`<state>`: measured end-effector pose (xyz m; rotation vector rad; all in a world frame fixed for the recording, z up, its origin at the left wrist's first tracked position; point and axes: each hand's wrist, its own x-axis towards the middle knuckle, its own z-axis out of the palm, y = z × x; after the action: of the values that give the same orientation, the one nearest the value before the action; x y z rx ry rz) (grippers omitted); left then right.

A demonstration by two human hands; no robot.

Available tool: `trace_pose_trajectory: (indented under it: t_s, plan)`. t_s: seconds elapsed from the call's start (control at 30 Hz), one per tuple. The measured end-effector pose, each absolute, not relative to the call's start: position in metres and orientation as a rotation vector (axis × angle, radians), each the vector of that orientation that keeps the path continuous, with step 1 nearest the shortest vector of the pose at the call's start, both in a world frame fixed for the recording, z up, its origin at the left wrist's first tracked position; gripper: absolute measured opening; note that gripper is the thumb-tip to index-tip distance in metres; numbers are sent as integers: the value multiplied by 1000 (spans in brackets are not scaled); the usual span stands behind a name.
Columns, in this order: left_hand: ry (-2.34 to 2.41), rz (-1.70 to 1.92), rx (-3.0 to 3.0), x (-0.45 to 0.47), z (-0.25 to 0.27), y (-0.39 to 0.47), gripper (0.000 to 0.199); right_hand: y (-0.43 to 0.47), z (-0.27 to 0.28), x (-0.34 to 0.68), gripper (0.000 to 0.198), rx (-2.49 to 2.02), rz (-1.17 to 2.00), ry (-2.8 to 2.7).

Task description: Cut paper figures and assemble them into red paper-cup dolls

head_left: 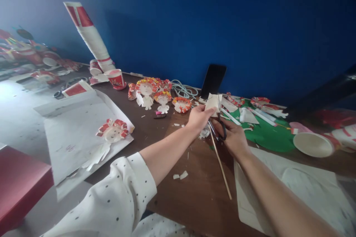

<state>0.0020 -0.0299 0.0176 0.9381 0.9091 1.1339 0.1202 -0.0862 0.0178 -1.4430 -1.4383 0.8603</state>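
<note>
My left hand (199,119) pinches a small piece of white paper (213,103) by its lower left edge. My right hand (235,139) is closed round the dark handles of a pair of scissors (223,127). The scissor blades point up and overlap the paper's right side; whether they are cutting it I cannot tell. Below both hands a thin wooden stick (221,166) lies slanted on the brown table (191,185). Paper scraps (183,174) are scattered about it. Behind the paper a black phone (213,80) leans against the blue wall.
Paper-cup figures (146,89) with red and yellow fringes stand left of my hands. A large white sheet (83,129) carries another figure (113,133). A tall stack of paper cups (91,37) leans at the back. Rightward lie a green sheet (269,137) and a paper cup (313,144).
</note>
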Motion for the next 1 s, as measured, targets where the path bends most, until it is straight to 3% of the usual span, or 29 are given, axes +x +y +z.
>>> trace_pose_trajectory:
  t_s: [1.0]
  plan:
    - [950, 1067, 1027, 2, 21, -34, 20, -84, 14, 122, 35, -1450, 903, -1312]
